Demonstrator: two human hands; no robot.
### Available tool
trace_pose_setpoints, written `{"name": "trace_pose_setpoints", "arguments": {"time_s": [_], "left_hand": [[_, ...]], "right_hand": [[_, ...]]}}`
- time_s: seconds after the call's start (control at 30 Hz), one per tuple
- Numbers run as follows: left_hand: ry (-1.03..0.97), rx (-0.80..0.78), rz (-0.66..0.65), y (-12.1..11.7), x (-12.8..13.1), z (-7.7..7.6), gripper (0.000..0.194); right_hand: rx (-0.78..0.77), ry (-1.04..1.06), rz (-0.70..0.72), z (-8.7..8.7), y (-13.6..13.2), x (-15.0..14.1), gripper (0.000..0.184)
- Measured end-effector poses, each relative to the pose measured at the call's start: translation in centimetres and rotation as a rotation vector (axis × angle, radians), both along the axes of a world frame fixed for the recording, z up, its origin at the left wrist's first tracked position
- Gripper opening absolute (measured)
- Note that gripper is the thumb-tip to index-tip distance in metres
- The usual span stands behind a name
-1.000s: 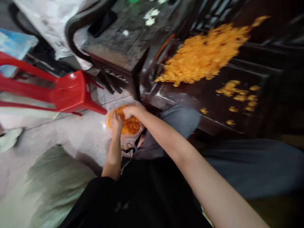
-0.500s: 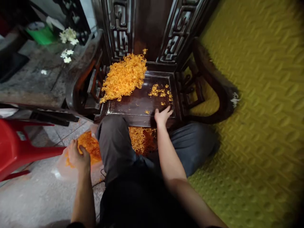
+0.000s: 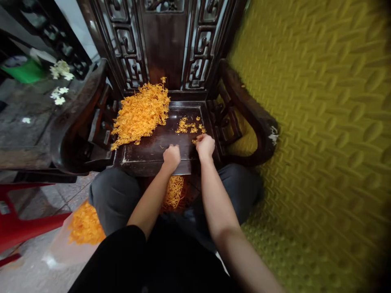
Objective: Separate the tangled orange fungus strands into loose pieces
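My left hand [image 3: 171,156] is closed above the front part of the dark wooden chair seat [image 3: 146,156]; whatever its fingers hold is hidden. To its right, my right hand [image 3: 205,146] is pinched shut over the seat, beside a small orange flower piece [image 3: 194,142]. What sits between those fingertips is too small to make out. Just beyond it lie several loose orange flower pieces [image 3: 183,125]. A large heap of spidery orange flowers [image 3: 142,116] covers the left back of the seat.
Stringy orange pieces [image 3: 174,193] lie below the seat between my knees. A clear plastic bag [image 3: 58,246] with orange petals [image 3: 85,226] rests on the floor, near a red plastic stool [image 3: 39,228]. Curved armrests [image 3: 253,122] flank the seat. White flowers [image 3: 59,95] lie on a side table.
My left hand has come up from beside the petal bag to the seat and closed. My right hand has moved forward from the seat's front edge, its spread fingers now pinched together. The view has shifted.
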State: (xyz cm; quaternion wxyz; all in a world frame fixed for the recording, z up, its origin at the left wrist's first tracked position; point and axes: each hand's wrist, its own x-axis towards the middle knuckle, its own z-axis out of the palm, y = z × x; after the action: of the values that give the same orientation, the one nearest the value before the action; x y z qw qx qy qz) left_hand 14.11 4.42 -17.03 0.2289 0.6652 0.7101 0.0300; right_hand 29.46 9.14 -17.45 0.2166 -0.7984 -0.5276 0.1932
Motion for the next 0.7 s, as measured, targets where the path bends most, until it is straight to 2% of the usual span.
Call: {"name": "trace_pose_setpoints", "arguments": {"time_s": [0.1, 0.17, 0.23, 0.3, 0.4, 0.43, 0.5, 0.6, 0.7], "left_hand": [[-0.040, 0.059, -0.057, 2.4, 0.5, -1.1, 0.024], [-0.058, 0.117, -0.082, 4.2, 0.9, -1.2, 0.028], [-0.059, 0.187, -0.088, 6.0, 1.3, -1.3, 0.035], [-0.029, 0.306, -0.072, 7.8, 1.4, -1.7, 0.047], [-0.016, 0.468, -0.099, 10.6, 1.2, -2.9, 0.067], [-0.057, 0.471, -0.121, 11.7, 1.2, -3.4, 0.070], [-0.281, 0.379, -0.120, 14.0, 1.2, -4.3, 0.069], [-0.670, 0.222, -0.035, 17.3, 1.7, -5.2, 0.055], [-0.844, 0.177, 0.005, 19.7, 2.3, -5.4, 0.045]], "right_hand": [[0.087, 0.025, -0.016, 0.2, 2.5, -0.4, 0.036], [0.156, 0.037, -0.017, -0.5, 2.5, -1.2, 0.038], [0.239, 0.023, -0.012, -1.9, 1.6, -2.2, 0.043], [0.295, -0.044, -0.016, -3.7, 0.6, -3.4, 0.058], [0.227, -0.136, -0.066, -6.0, 0.7, -4.8, 0.083], [0.192, -0.151, -0.072, -6.5, 1.2, -5.2, 0.088], [0.154, -0.175, -0.037, -6.9, 2.9, -5.5, 0.092], [0.154, -0.211, 0.079, -6.9, 6.2, -5.0, 0.098], [0.166, -0.236, 0.159, -6.9, 9.1, -3.6, 0.100]]}}
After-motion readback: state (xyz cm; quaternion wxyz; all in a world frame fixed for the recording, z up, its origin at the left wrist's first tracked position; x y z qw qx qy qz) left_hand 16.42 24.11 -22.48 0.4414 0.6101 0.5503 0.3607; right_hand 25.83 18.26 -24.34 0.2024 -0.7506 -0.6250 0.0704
